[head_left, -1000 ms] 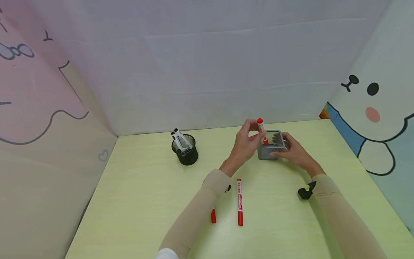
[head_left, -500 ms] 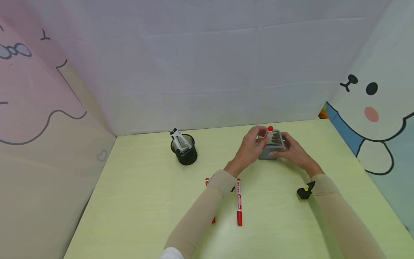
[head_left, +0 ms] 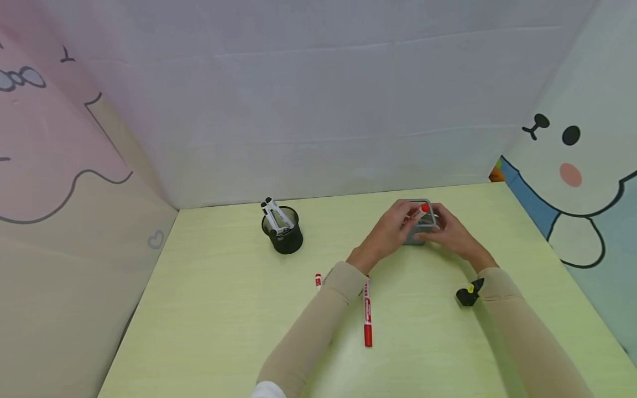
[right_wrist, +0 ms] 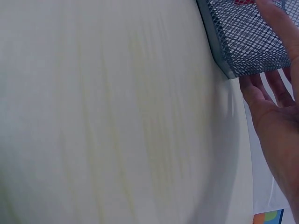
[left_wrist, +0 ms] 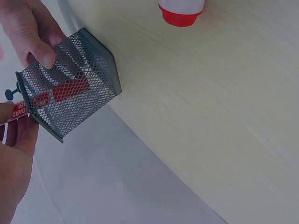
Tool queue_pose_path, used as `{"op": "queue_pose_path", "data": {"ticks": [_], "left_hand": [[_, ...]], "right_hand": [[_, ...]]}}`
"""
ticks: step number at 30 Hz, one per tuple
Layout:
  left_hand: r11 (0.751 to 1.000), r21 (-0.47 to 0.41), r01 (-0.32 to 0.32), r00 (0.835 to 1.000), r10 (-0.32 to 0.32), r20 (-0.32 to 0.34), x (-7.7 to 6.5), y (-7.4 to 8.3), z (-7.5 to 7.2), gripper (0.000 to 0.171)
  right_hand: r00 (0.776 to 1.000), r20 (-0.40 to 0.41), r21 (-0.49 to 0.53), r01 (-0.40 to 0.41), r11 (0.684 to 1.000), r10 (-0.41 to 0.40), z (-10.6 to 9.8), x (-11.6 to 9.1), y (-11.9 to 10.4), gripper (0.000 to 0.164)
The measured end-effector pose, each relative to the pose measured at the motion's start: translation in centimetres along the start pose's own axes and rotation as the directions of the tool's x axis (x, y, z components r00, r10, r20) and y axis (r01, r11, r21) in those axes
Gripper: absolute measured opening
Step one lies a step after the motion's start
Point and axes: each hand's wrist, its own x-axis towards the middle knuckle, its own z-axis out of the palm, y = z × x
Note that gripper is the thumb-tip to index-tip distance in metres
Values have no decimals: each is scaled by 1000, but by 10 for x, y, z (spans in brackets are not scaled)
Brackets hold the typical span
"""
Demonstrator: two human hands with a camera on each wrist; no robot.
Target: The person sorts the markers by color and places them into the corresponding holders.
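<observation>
Red board marker (head_left: pixel 422 210) tilted, lower end inside grey mesh pen holder (left_wrist: pixel 95 74); left grip (head_left: pixel 390 229) pinches marker, right grip (head_left: pixel 450 235) clasps holder. Left sleeve (head_left: pixel 311 331) hides most of second red marker (head_left: pixel 318 281); third red marker (head_left: pixel 367 316) lies on tabletop (head_left: pixel 199 309). Black mesh cup (head_left: pixel 288 242) holds black-ended markers (head_left: pixel 276 216).

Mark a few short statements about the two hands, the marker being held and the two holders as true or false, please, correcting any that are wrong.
1. The right hand holds the grey mesh holder. True.
2. The left hand grips a red-and-white marker. True.
3. The gripped marker is wholly outside the grey mesh holder. False: its red lower part is inside.
4. In the head view, the round black holder stands left of the grey mesh holder. True.
5. The round black holder is empty. False: black-and-white markers stick out of it.
</observation>
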Motion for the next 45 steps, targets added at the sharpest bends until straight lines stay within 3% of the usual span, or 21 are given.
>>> {"op": "queue_pose_path", "data": {"ticks": [5,12,21,34,45], "left_hand": [[995,101,-17,999,14,36,2,2,2,24],[981,196,-16,997,0,81,5,5,3,23],[972,237,2,983,-46,180,5,7,6,25],[984,163,-72,992,54,115,3,10,0,21],[992,126,-11,996,1,85,-10,10,-10,24]], "right_hand": [[999,25,8,36,999,-36,0,0,1,66],[999,26,2,28,1000,-28,0,-1,2,65],[1000,8,-63,-1,998,1,0,-2,0,67],[1000,-3,-110,0,994,-1,1,-2,-3,69],[1000,12,-61,22,998,-21,0,-1,-1,68]]}}
